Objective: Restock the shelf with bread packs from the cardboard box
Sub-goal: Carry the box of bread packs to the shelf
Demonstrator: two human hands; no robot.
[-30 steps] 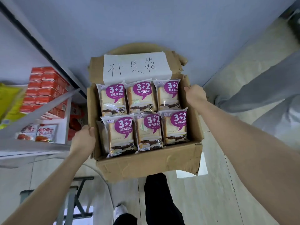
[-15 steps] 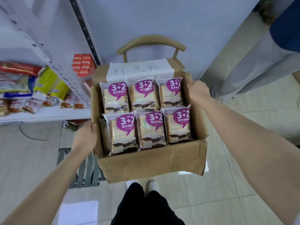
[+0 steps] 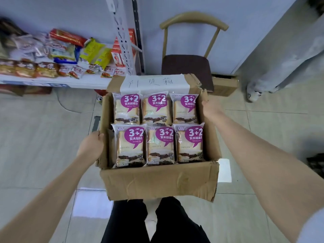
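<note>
The walls of the cardboard box [image 3: 157, 181] are hiding the fingertips of the left hand [image 3: 91, 146] gripping its left rim and of the blurred right hand [image 3: 210, 106] at its right rim. The six top bread packs [image 3: 160, 144] are covering whatever is lying beneath. Left of the box, the shelf [image 3: 52, 82] is running off-frame, its packets blurring beyond reading. Behind the box, the chair [image 3: 185, 65] is losing its seat front from view.

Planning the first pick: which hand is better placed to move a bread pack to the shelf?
Left, probably. The shelf lies on the left side, and the left hand holds the box wall right beside the near-left bread pack. The right hand holds the far-right wall, away from the shelf.
</note>
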